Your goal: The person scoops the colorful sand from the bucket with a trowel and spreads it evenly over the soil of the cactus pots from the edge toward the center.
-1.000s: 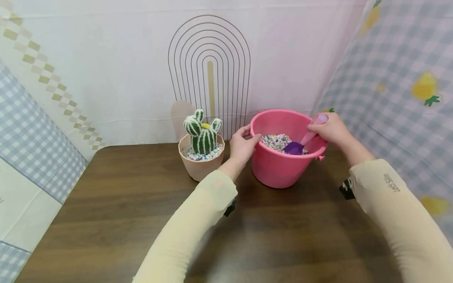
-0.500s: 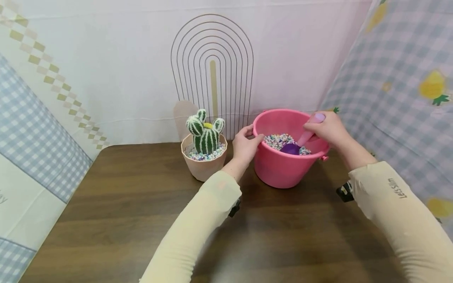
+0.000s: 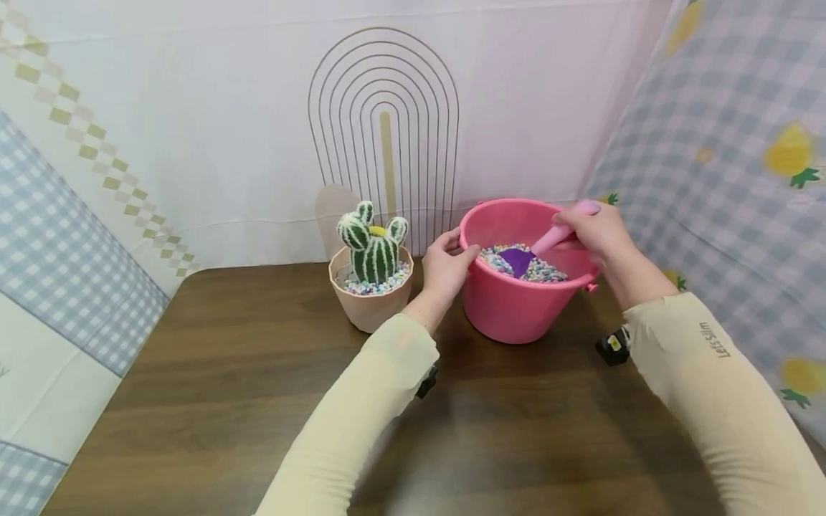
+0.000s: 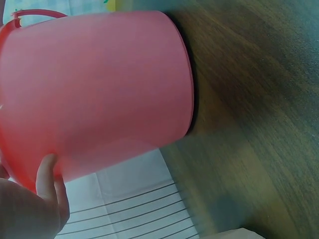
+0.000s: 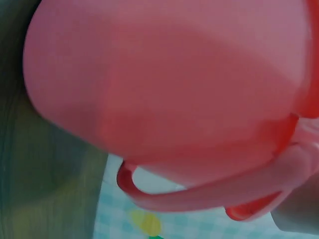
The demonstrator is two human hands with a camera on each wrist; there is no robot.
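A pink bucket (image 3: 503, 312) stands on the table, partly filled with small multicoloured pebbles (image 3: 545, 272). My left hand (image 3: 445, 269) holds its left rim, thumb at the edge and fingers along the outer wall; the left wrist view shows fingers (image 4: 46, 179) against that wall. Over the bucket's right side, my right hand (image 3: 596, 233) grips the pink handle of a toy shovel (image 3: 551, 238). Its purple blade (image 3: 516, 259) rests among the pebbles, its tip hidden in them. The right wrist view shows mostly bucket wall (image 5: 174, 89) and the bucket's handle (image 5: 214, 195).
Left of the bucket, a knitted cactus (image 3: 376, 256) sits in a beige pot (image 3: 371, 309) with similar pebbles. Patterned cloth (image 3: 258, 129) hangs behind the brown table (image 3: 213, 373), and a checked cloth (image 3: 716, 179) hangs close by my right arm.
The shovel's blade has shifted left and tilted within the pebbles, its handle now lying at a lower slant. My left hand stays at the rim; bucket and cactus pot have not moved.
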